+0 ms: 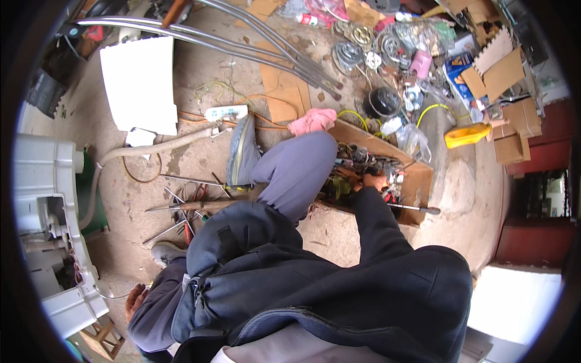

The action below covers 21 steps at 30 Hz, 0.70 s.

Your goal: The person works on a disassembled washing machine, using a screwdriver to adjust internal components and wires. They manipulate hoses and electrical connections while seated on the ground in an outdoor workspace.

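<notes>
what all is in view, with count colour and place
box: one, brown, right of centre
parts: many, mixed colours, in box
rod: one, silvery, across box's right side
tools: several, mixed colours, left of centre
cloth: one, pink, upper middle
bottle: one, white, left of cloth
sheet: one, white, upper left
bars: several, silvery, top
hose: one, beige, left
machine: one, white, left edge
cardboard: several, brown, upper right
yellow object: one, yellow, upper right
scraps: too many to count, mixed, upper right
trousers: one pair, grey, middle
shoes: two, grey, left of centre
jacket: one, dark, lower middle
right hand: one, bare, in box
left hand, apparently: one, bare, lower left
</notes>
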{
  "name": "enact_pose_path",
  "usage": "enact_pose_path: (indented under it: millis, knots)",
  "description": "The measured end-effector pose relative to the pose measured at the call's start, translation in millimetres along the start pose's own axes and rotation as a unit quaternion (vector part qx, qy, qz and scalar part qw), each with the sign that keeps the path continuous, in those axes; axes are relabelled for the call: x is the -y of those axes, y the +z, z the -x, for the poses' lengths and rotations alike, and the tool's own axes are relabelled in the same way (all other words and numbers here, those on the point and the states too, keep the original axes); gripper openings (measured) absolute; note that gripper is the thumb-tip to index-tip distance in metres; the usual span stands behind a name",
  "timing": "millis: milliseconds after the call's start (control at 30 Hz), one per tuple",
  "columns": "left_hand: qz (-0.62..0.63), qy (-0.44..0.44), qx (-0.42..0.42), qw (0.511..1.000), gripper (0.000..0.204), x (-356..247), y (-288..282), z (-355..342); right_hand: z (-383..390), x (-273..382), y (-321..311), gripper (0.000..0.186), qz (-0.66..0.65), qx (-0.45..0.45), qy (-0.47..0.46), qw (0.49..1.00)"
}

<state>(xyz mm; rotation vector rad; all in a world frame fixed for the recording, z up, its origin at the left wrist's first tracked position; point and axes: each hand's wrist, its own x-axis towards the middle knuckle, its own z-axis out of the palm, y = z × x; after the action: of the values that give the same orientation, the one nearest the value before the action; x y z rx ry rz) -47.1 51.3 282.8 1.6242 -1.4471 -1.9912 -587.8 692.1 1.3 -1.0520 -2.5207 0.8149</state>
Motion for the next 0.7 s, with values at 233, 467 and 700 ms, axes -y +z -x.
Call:
enact_pose_path:
  millis: [233, 467, 700]
  knots:
    - [0.036, 0.013, 0.000, 0.999, 0.044, 13.4, -12.3, -1.7, -33.5, 16.1, -49.1, 0.033, -0.314, 0.389, 0.102, 0.860]
    - [0.056, -0.020, 0.016, 0.998, 0.042, 3.1, -5.9, -3.1, -98.0, 229.3, -177.9, 0.018, -0.121, 0.482, -0.156, 0.853]
    - [0.029, 0.037, 0.054, 0.997, 0.046, -20.2, 12.7, -1.7, -15.0, 449.1, -246.4, 0.018, -0.441, 0.479, -0.312, 0.692]
